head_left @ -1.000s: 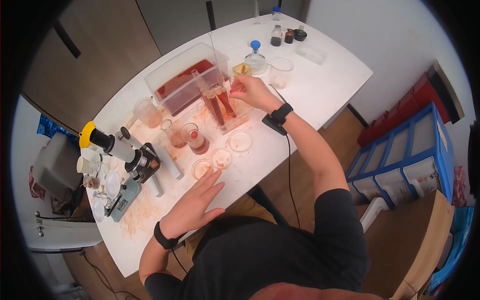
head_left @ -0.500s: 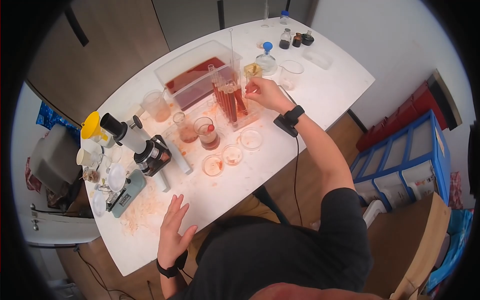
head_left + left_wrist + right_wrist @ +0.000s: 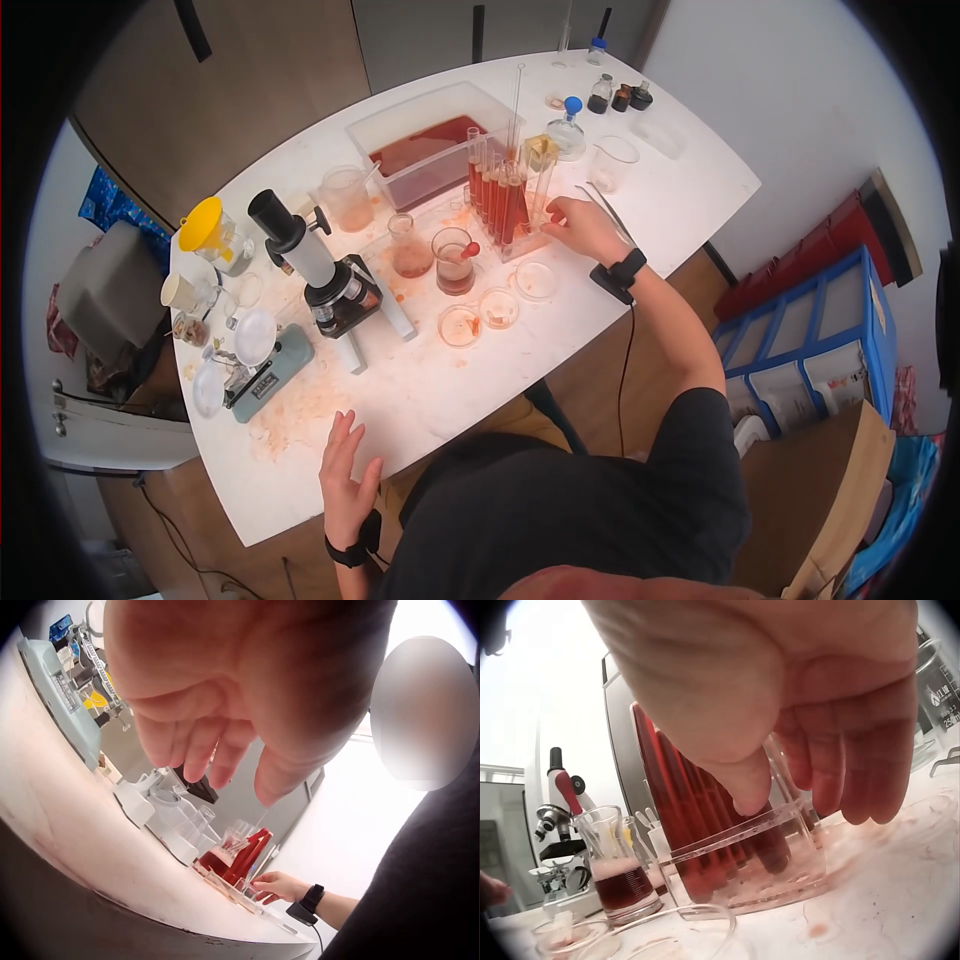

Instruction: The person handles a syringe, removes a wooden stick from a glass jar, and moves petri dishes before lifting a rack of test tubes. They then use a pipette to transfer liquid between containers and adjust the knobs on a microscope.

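white tabletop [image 3: 430,400], blotched orange, spans the head view; on it, test tubes [image 3: 495,200] of red liquid stand in a clear rack [image 3: 508,252] before a plastic tub [image 3: 415,188], the right hand [image 3: 582,228] at the rack's end and the left hand [image 3: 347,488] low by the near edge. left wrist view: that palm is open, thumb apart from the fingers. right wrist view: fingers hang beside the tubes; whether they pinch glass, i cannot tell.
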Demonstrator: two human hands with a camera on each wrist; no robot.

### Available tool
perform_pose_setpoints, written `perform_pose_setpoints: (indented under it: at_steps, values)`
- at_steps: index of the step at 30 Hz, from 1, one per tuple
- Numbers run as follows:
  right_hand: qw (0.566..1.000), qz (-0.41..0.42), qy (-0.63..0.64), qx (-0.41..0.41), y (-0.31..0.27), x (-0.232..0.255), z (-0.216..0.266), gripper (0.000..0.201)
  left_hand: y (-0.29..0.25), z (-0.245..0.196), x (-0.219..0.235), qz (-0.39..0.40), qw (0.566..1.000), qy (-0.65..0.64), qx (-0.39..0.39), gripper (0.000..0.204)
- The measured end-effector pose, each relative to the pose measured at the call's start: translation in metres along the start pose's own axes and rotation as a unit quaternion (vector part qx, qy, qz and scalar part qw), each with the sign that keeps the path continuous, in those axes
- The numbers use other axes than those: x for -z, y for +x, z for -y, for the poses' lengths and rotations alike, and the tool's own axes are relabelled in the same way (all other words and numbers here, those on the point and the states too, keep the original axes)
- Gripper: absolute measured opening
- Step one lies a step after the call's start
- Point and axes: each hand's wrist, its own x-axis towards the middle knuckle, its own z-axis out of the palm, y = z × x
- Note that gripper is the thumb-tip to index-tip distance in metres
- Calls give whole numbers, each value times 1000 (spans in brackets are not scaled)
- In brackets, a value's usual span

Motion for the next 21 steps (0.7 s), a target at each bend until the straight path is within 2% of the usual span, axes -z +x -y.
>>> perform_pose_setpoints:
  at_steps: [1,5,8,12,15,18,21]
  values:
    - [999,5,-29,-12,-4,1,3,32,-1,2,1,-1,1000,-1,-1,44]
    - [995,-8,-80,50,-14,1,10,21,0,8,1,5,1000,-10,-2,44]
    - [986,-32,-103,131,-23,0,26,19,3,10,-1,12,1000,-21,-4,44]
    - [963,-71,-134,224,-29,-13,45,13,6,12,-3,21,999,-30,-10,44]
    - [944,-61,-154,286,-25,-25,50,10,6,12,-4,23,999,-33,-7,43]
    - [920,-63,-206,329,-19,-31,55,6,5,12,-5,27,999,-28,-2,43]
    - [909,-105,-192,355,-17,-33,64,2,3,13,-5,28,999,-29,0,43]
